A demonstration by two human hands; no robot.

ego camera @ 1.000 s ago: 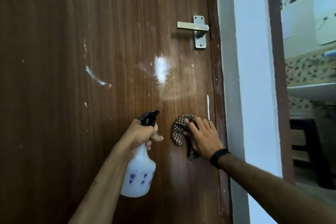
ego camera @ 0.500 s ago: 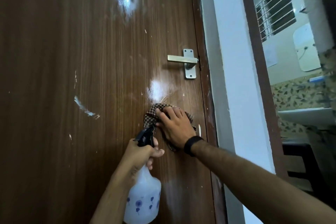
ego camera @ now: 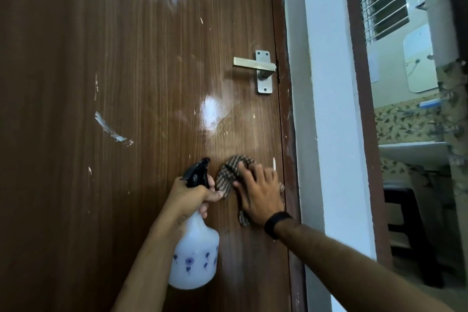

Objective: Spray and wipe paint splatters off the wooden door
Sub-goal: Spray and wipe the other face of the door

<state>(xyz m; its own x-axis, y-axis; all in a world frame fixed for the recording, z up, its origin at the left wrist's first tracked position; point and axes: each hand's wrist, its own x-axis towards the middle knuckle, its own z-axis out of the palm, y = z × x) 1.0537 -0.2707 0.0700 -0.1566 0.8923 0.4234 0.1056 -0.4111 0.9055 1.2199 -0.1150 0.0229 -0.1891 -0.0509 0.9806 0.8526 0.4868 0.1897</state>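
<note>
Brown wood-grain door [ego camera: 131,58], brown-checked cloth [ego camera: 229,172], white blue-flowered spray bottle [ego camera: 195,256].

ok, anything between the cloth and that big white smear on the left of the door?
Yes: the left hand gripping the spray bottle sits just left of the cloth that the right hand presses to the door. The smear lies up and left, beyond it.

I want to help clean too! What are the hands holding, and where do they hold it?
The left hand grips the spray bottle round its neck. The right hand presses the checked cloth flat against the door.
</note>
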